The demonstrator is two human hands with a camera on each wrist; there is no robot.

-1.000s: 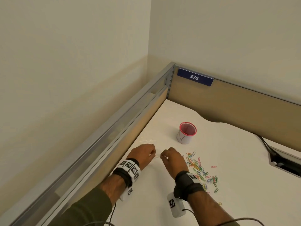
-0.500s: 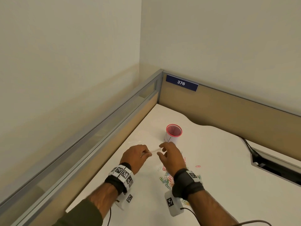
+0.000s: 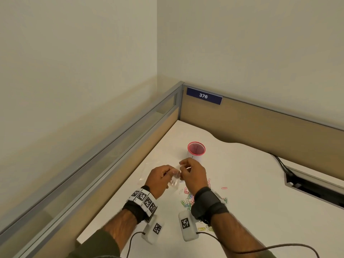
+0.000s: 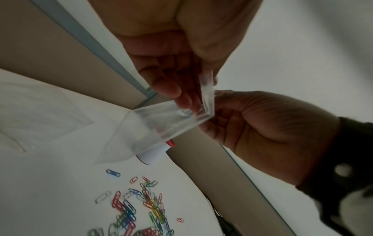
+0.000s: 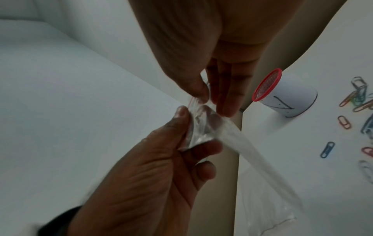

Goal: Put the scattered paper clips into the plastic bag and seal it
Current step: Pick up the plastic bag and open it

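A small clear plastic bag (image 3: 175, 180) hangs above the white desk, held between both hands. My left hand (image 3: 172, 174) pinches one side of its top edge (image 5: 193, 127) with thumb and fingers. My right hand (image 3: 183, 167) pinches the other side (image 4: 207, 99). The bag (image 4: 157, 127) looks empty and its lower end trails toward the desk. Several coloured paper clips (image 3: 188, 200) lie scattered on the desk under and right of my right wrist, also seen as paper clips (image 4: 141, 206) and paper clips (image 5: 357, 95).
A white cup with a red rim (image 3: 196, 149) stands just beyond the hands. Another clear plastic sheet or bag (image 4: 40, 111) lies flat on the desk to the left. Low partition walls (image 3: 260, 125) close the desk's far and left sides; a cable slot (image 3: 316, 189) is at the right.
Both hands have risen from the desk with the bag and drawn closer together. The bag now hangs between them instead of being stretched flat.
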